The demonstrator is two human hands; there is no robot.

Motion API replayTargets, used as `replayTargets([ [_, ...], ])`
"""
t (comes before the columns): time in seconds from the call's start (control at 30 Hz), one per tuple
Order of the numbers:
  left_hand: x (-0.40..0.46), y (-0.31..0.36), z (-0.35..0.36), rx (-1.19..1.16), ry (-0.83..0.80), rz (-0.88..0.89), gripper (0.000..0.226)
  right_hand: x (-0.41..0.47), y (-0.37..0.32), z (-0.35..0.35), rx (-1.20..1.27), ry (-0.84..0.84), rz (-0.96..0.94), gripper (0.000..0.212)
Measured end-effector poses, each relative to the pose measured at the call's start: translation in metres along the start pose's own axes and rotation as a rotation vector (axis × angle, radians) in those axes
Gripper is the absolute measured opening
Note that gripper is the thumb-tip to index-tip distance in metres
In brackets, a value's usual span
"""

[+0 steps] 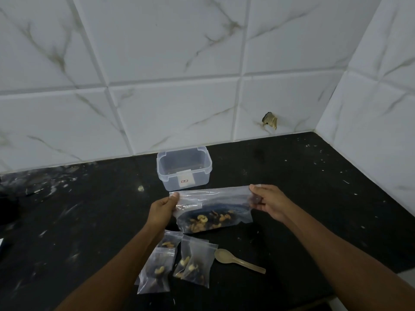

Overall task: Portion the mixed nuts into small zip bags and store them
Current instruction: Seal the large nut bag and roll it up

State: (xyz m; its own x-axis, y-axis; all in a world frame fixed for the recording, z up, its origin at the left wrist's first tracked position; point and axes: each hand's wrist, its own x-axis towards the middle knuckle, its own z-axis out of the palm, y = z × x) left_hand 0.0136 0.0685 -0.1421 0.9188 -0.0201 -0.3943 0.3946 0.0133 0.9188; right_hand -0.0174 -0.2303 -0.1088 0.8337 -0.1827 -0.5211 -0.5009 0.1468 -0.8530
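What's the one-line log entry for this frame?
left hand: grips large zip bag top corner | right hand: grips other corner | small bags: filled, on counter | container: open, empty | spoon: idle

Both forearms were bare up to the frame's edge, the left hand (162, 211) and right hand (268, 203) gloveless, short plain nails showing on the thumbs.

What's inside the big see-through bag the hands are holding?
Mixed nuts sit at the bottom of the big bag, cashews among them. The left hand and right hand pinch its top corners. The nuts underneath the pile are covered.
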Motion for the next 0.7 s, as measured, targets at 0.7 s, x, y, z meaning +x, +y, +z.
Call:
replayTargets([
  [0.7,-0.002,0.005,-0.014,0.823,-0.198,0.215,0.023,0.001,0.012,0.003,-1.317,-0.107,-0.494,0.054],
])
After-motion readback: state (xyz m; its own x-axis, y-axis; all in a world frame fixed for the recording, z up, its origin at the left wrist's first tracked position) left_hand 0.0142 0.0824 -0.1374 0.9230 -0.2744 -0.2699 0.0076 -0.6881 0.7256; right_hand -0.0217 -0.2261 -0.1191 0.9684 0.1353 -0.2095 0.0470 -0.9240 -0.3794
